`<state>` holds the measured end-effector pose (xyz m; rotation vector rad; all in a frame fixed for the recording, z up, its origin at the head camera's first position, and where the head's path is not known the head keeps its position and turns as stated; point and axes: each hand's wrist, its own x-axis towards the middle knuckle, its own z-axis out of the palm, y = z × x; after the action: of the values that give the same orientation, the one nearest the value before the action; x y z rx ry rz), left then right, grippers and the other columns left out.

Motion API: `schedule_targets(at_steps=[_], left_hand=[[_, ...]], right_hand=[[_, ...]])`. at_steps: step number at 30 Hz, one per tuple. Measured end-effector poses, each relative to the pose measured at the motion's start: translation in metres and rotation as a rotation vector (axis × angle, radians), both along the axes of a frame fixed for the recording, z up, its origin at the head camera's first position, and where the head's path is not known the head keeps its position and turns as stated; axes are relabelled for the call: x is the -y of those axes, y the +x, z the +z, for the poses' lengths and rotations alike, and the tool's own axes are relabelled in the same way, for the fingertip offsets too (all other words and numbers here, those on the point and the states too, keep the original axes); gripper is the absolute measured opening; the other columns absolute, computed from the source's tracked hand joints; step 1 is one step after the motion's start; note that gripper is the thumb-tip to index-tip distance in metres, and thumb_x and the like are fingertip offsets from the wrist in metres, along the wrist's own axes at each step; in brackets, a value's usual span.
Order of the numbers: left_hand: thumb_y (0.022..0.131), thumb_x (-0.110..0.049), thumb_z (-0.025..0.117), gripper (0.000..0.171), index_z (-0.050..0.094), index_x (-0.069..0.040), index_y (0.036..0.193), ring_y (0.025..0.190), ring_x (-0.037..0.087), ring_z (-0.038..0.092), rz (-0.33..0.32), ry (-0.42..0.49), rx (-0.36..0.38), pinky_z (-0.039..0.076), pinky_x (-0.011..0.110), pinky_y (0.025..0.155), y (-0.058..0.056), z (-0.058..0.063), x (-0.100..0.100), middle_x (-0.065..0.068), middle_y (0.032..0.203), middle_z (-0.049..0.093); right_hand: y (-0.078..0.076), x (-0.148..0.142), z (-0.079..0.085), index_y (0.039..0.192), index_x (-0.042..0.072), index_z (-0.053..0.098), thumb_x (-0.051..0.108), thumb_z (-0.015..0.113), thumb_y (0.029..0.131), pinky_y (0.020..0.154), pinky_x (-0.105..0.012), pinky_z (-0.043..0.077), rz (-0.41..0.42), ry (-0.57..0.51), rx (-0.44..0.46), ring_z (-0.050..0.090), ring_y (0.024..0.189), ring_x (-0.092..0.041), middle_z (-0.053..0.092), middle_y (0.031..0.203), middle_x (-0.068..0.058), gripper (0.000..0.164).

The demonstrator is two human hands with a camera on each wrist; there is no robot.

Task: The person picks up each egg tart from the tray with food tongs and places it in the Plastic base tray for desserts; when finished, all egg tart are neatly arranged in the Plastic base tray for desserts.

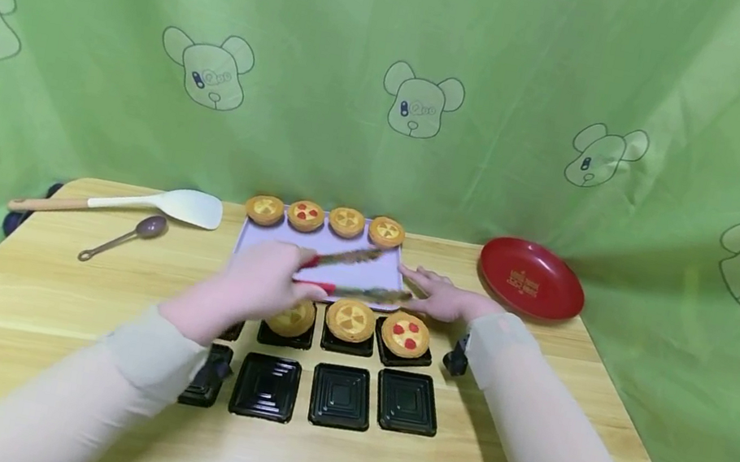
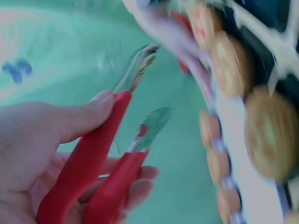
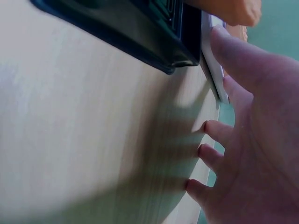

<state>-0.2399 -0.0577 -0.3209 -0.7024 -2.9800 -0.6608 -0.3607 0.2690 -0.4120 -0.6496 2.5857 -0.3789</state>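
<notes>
Here's the left hand [image 1: 269,271], wrapped around the red-handled tongs [image 1: 359,293], metal tips spread wide with nothing between them, while the right hand [image 1: 443,300] fans its fingers at the tray's right edge, thumb against it, apparently steadying. This looks like the tart-moving step between pick-ups; the next move seems to call for lining the tips up on one rim and squeezing lightly, since that crust could crumble. Beneath them lies the smooth, flat lilac tray [image 1: 319,244], four round golden tarts [image 1: 305,215] along its far edge, one red-dotted. Nearer, more tarts [image 1: 350,320] sit on glossy black square trays, and a front row of black trays [image 1: 264,386] shows stepped, concentric ridges. Further out on the pale wood-grained tabletop [image 1: 66,310]: a shiny red plate [image 1: 530,280] at right, a white-bladed spatula [image 1: 192,207] and brown spoon [image 1: 151,226] at left, creased green curtain [image 1: 342,11] behind.
</notes>
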Motion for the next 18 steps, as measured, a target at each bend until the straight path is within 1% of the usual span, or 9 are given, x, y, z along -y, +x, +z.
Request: schedule_targets(at_steps=[2, 5, 7, 8, 10, 11, 14, 18], left_hand=[[0.089, -0.045, 0.071, 0.053, 0.064, -0.003, 0.121, 0.068, 0.019, 0.059, 0.067, 0.034, 0.012, 0.051, 0.035, 0.061, -0.01, 0.001, 0.019, 0.005, 0.088, 0.065], [0.09, -0.049, 0.069, 0.056, 0.064, -0.003, 0.121, 0.069, 0.025, 0.06, 0.173, 0.011, -0.018, 0.05, 0.04, 0.06, -0.029, -0.001, 0.053, 0.01, 0.089, 0.066], [0.091, -0.05, 0.067, 0.052, 0.066, -0.004, 0.114, 0.073, 0.03, 0.062, 0.242, -0.029, -0.047, 0.049, 0.046, 0.063, -0.038, -0.002, 0.074, 0.013, 0.09, 0.066], [0.091, -0.051, 0.066, 0.049, 0.067, -0.005, 0.109, 0.074, 0.032, 0.061, 0.27, -0.047, -0.059, 0.049, 0.047, 0.064, -0.043, -0.004, 0.084, 0.014, 0.088, 0.066], [0.092, -0.05, 0.065, 0.046, 0.067, -0.005, 0.098, 0.073, 0.034, 0.06, 0.33, -0.059, -0.057, 0.048, 0.048, 0.062, -0.051, -0.009, 0.102, 0.015, 0.086, 0.065], [0.092, -0.05, 0.065, 0.044, 0.065, -0.006, 0.092, 0.071, 0.034, 0.059, 0.355, -0.06, -0.041, 0.047, 0.048, 0.06, -0.055, -0.011, 0.109, 0.015, 0.083, 0.063], [0.093, -0.051, 0.063, 0.047, 0.059, -0.006, 0.083, 0.068, 0.032, 0.055, 0.41, -0.059, 0.021, 0.044, 0.044, 0.056, -0.062, -0.019, 0.125, 0.015, 0.078, 0.059], [0.093, -0.051, 0.062, 0.047, 0.058, -0.006, 0.083, 0.069, 0.031, 0.054, 0.421, -0.054, 0.069, 0.043, 0.043, 0.058, -0.071, -0.03, 0.134, 0.013, 0.078, 0.058]], right_hand=[[0.001, 0.0, 0.0, 0.16, 0.018, 0.011, 0.045, 0.052, 0.101, 0.11, -0.065, 0.002, -0.002, 0.005, -0.001, 0.005, 0.143, -0.051, 0.004, 0.16, -0.026, 0.076], [0.001, 0.001, 0.0, 0.16, 0.017, 0.012, 0.047, 0.052, 0.101, 0.111, -0.065, 0.003, -0.016, 0.002, 0.001, 0.005, 0.143, -0.052, 0.004, 0.16, -0.027, 0.077], [0.001, 0.001, -0.001, 0.16, 0.018, 0.012, 0.047, 0.052, 0.1, 0.111, -0.065, 0.004, -0.029, 0.0, 0.009, 0.004, 0.143, -0.051, 0.003, 0.16, -0.026, 0.078], [0.001, 0.001, -0.001, 0.16, 0.018, 0.012, 0.048, 0.052, 0.1, 0.111, -0.065, 0.004, -0.032, -0.002, 0.011, 0.004, 0.143, -0.051, 0.003, 0.16, -0.026, 0.078], [0.0, 0.0, -0.002, 0.16, 0.018, 0.012, 0.049, 0.052, 0.1, 0.111, -0.065, 0.004, -0.035, 0.0, 0.014, 0.003, 0.143, -0.051, 0.003, 0.161, -0.025, 0.078], [0.0, 0.0, -0.003, 0.16, 0.019, 0.012, 0.049, 0.052, 0.1, 0.111, -0.065, 0.003, -0.036, 0.002, 0.016, 0.003, 0.143, -0.051, 0.003, 0.161, -0.025, 0.078], [-0.001, -0.001, -0.003, 0.16, 0.02, 0.011, 0.05, 0.052, 0.1, 0.111, -0.064, 0.003, -0.034, 0.003, 0.019, 0.003, 0.144, -0.05, 0.003, 0.161, -0.024, 0.079], [0.0, -0.001, -0.002, 0.16, 0.02, 0.011, 0.05, 0.053, 0.099, 0.112, -0.063, 0.001, -0.035, -0.002, 0.021, 0.003, 0.144, -0.048, 0.003, 0.161, -0.024, 0.08]])
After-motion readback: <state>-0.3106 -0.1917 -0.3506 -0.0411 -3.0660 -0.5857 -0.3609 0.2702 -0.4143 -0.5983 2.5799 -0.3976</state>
